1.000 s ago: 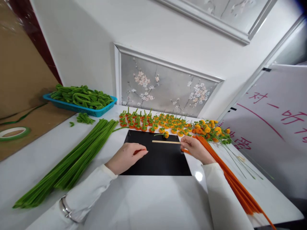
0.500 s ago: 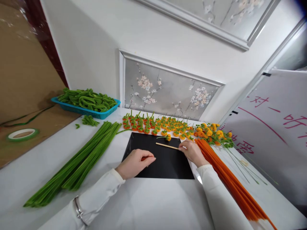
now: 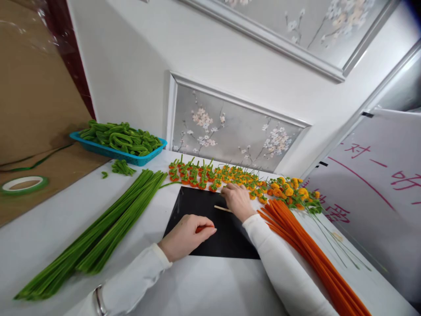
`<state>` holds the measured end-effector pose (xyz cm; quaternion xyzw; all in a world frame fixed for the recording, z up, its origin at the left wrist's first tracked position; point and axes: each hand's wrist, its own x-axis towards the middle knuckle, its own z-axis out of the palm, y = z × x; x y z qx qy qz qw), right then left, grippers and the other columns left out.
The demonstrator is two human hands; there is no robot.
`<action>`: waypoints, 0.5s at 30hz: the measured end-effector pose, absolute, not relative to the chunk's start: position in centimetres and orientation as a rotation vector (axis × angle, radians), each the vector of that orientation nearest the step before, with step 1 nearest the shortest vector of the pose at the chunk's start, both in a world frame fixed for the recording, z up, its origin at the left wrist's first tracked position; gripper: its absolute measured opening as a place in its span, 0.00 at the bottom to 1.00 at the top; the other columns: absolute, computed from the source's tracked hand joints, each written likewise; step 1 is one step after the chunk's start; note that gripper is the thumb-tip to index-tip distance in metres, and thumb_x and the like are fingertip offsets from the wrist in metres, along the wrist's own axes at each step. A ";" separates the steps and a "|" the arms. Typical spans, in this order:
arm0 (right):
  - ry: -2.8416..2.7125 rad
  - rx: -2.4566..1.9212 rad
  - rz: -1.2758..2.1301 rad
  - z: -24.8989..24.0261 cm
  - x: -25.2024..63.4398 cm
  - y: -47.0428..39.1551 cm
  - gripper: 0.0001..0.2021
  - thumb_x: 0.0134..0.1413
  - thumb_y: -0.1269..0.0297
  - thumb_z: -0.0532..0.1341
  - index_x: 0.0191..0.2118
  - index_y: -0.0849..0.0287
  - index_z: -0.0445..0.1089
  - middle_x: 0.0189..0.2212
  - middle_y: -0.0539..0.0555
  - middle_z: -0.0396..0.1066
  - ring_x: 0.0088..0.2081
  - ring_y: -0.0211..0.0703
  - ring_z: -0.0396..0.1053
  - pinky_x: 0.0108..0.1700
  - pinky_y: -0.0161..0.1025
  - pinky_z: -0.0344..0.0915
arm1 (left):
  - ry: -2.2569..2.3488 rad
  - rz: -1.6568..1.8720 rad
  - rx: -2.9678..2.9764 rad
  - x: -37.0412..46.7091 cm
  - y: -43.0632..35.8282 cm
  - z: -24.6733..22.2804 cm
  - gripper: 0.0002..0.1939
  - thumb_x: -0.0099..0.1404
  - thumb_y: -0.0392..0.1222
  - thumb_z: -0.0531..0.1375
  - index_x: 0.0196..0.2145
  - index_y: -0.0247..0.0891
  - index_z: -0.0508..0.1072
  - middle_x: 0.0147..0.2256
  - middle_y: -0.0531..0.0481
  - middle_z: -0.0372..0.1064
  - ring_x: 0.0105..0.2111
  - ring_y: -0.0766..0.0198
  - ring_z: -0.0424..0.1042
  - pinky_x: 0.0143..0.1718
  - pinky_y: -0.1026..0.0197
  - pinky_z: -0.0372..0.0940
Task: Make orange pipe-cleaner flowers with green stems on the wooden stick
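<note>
My left hand [image 3: 189, 237] is closed over the left part of a black mat [image 3: 223, 245]. Between its thumb and fingers shows a bit of something small and orange [image 3: 200, 228], mostly hidden. Across the mat's far side reaches my right hand [image 3: 237, 199], its fingers curled down near the flower row; whatever they hold is hidden. A thin pale wooden stick [image 3: 222, 208] lies on the mat, one end covered by that hand. Beyond the mat, small orange and yellow flower heads [image 3: 194, 176] with green stubs stand in rows.
Long green fuzzy stems [image 3: 108, 228] lie at left, and orange ones [image 3: 305, 245] at right. A blue tray [image 3: 141, 160] holds green fuzzy pieces. Yellow-orange flowers with long stems [image 3: 289, 191] lie at far right. Green tape [image 3: 24, 185] rests on brown cardboard.
My right hand has let go of the stick and moved left and forward, covering the spot where a single yellow flower lay on the mat. My left hand stays closed on the orange piece.
</note>
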<state>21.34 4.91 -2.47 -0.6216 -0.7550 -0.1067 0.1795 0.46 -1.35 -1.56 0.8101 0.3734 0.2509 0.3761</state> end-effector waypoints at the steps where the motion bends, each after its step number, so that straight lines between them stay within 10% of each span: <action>1: -2.081 -1.786 -0.305 -2.3 22.3 5.0 0.10 0.59 0.64 0.54 0.36 0.57 0.74 0.36 0.57 0.73 0.41 0.45 0.69 0.44 0.39 0.58 | 0.950 0.641 2.063 0.5 -1.4 -1.6 0.16 0.61 0.47 0.52 0.24 0.35 0.71 0.19 0.55 0.53 0.22 0.68 0.52 0.22 0.66 0.47; 15: -1.876 -1.945 -0.291 -2.1 26.1 7.7 0.11 0.57 0.64 0.55 0.39 0.56 0.75 0.34 0.56 0.76 0.36 0.45 0.73 0.36 0.35 0.61 | 0.873 0.594 2.041 1.0 -2.9 -1.2 0.13 0.62 0.43 0.54 0.24 0.34 0.72 0.19 0.56 0.54 0.22 0.70 0.52 0.22 0.67 0.47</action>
